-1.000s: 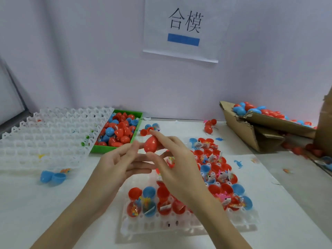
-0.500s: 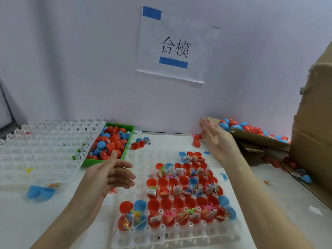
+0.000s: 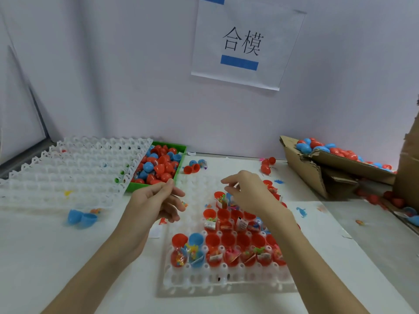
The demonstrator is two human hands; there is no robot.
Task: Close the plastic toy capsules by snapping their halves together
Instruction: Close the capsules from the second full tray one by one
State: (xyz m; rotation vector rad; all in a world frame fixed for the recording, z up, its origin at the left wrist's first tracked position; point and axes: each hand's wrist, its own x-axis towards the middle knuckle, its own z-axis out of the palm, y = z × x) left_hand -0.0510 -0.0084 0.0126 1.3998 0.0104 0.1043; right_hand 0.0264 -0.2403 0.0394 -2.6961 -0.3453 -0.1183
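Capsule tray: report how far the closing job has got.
Done: closed capsules fill the cardboard box. In hand: nothing; the left hand and right hand hover empty over the white tray. Left: several rows of open capsule halves with toys inside, unsnapped.

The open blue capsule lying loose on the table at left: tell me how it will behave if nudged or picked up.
The open blue capsule looks like thin hollow plastic, so probably very light. Its rounded halves would likely rock or roll when pushed across the table. Its smooth shell may slip in a loose pinch.
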